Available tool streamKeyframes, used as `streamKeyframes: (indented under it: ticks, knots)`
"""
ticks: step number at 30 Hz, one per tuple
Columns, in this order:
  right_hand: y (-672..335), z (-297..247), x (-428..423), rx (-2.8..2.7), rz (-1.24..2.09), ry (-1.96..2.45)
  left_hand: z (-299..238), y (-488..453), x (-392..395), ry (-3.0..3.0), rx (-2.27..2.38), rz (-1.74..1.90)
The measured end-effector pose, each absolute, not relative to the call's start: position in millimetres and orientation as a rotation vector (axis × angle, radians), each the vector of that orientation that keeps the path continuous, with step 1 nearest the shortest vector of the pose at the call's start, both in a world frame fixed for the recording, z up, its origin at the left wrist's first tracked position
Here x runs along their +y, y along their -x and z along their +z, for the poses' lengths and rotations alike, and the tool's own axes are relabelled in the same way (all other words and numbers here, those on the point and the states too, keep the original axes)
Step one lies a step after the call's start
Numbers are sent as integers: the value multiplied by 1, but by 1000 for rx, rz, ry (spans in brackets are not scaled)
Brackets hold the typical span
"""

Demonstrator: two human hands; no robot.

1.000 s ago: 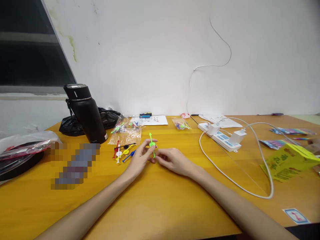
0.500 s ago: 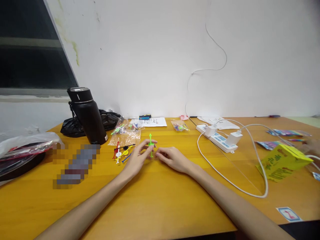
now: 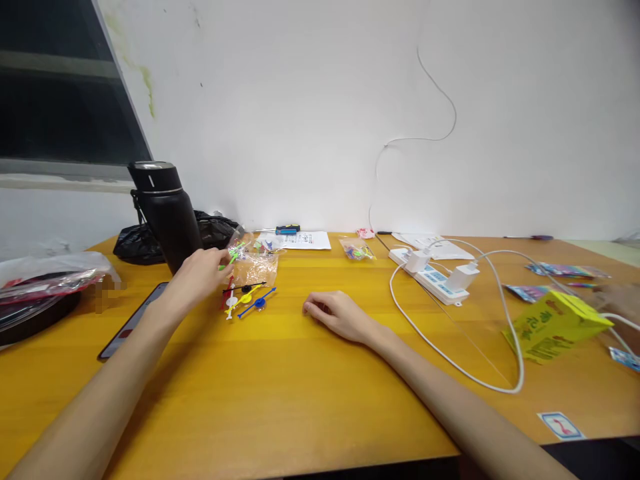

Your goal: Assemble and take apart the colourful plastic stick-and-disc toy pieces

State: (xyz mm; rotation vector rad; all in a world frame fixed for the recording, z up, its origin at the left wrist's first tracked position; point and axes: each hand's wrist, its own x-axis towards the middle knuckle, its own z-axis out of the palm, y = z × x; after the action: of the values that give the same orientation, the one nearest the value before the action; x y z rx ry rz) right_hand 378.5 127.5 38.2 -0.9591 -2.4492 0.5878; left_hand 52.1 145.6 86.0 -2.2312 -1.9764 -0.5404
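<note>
My left hand [image 3: 203, 275] is at the left, in front of the black bottle, fingers pinched at a green arrow-shaped plastic spinner [image 3: 223, 267] that is mostly hidden. Just right of it, a group of arrow spinners lies on the table: a blue spinner [image 3: 259, 303], a yellow spinner [image 3: 249, 299], a black spinner [image 3: 247, 289], a white spinner [image 3: 231, 303] and a partly covered red one. Behind them is a clear plastic bag [image 3: 257, 268] with green pieces by its left edge. Resting on the table at the middle, my right hand [image 3: 337, 315] has curled fingers and nothing visible in them.
A black bottle [image 3: 167, 220] and a phone [image 3: 131, 327] are on the left. A bag of small parts [image 3: 357, 249] lies at the back. The white power strip [image 3: 440, 283], its looping cable and a yellow box [image 3: 555, 327] are on the right, beside another person's blurred hand [image 3: 620, 303].
My left hand has moved left from the middle to beside the plastic bag, and the green spinner has left the middle. The right hand stays almost in place, fingers more curled.
</note>
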Motion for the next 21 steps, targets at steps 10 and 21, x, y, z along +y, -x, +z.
streamKeyframes:
  ticks: [10, 21]
  knots:
    - [-378, 37, 128, -2462, 587, 971, 78, -35, 147, 2175, -2360, -137]
    - [-378, 39, 126, -2467, 552, 970, 68, -29, 148, 2187, -2422, -124]
